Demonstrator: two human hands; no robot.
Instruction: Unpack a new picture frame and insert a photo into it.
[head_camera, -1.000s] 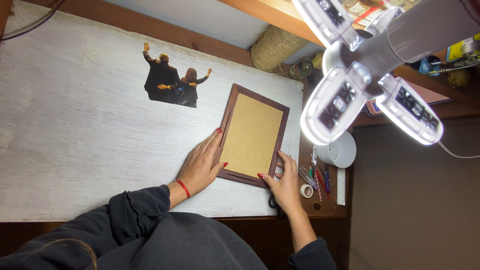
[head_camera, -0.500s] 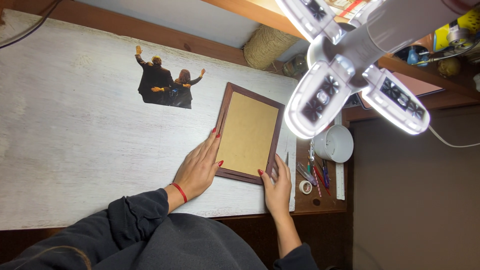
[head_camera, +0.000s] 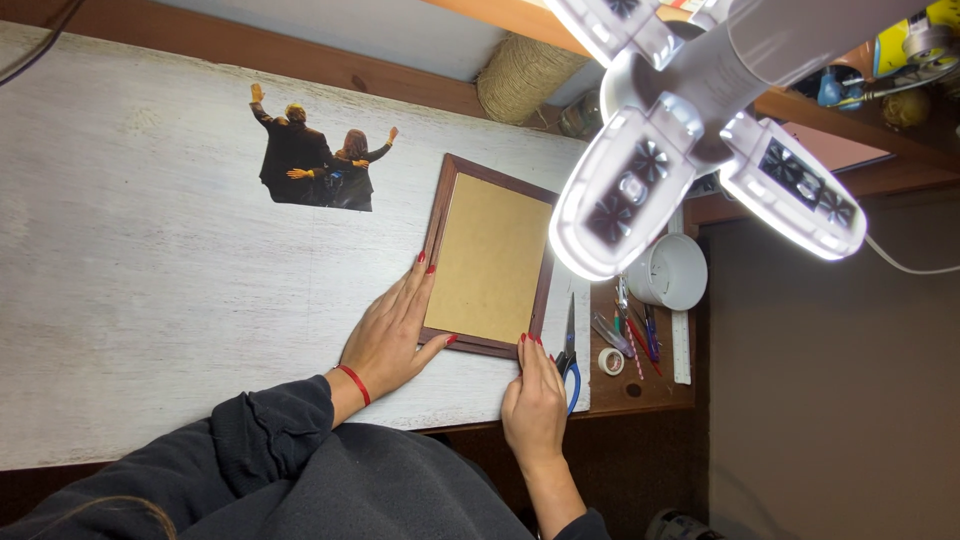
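A dark brown picture frame (head_camera: 437, 228) lies face down on the white board (head_camera: 130, 270), its tan backing (head_camera: 490, 255) up. My left hand (head_camera: 390, 335) rests flat on the board, fingers along the frame's left edge and thumb at its near corner. My right hand (head_camera: 535, 395) touches the frame's near right corner with its fingertips. Neither hand grips anything. A cut-out photo of two waving people (head_camera: 315, 160) lies on the board to the frame's left.
Blue-handled scissors (head_camera: 570, 355) lie just right of the frame. Pens (head_camera: 635, 335), a tape roll (head_camera: 611, 361), a ruler (head_camera: 680, 345) and a white cup (head_camera: 672, 272) sit on the wooden desk (head_camera: 640, 395). A bright lamp (head_camera: 700, 130) hangs overhead. A twine spool (head_camera: 520, 80) stands behind.
The view shifted slightly. My right hand slid down from the frame's right edge to its near right corner. My left hand stayed by the left edge.
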